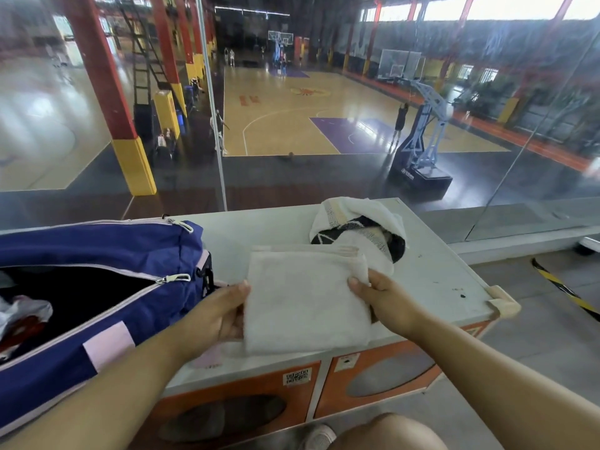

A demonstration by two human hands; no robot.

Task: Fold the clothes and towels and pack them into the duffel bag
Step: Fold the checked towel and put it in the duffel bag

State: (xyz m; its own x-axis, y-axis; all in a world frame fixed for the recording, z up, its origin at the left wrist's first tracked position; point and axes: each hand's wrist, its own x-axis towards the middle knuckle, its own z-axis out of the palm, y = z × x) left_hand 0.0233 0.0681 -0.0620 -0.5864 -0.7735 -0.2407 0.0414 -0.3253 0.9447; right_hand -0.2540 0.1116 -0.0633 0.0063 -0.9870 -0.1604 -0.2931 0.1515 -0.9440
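Left hand and right hand grip a folded white towel (thumbs on top). The open duffel bag lies alongside.

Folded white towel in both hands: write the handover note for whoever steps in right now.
Left hand and right hand each grip a side of the folded white towel above the cabinet top.
The blue duffel bag lies to the left, unzipped, with some items already inside.
Left: pack this towel, then fold and pack the white and black bundle behind it.
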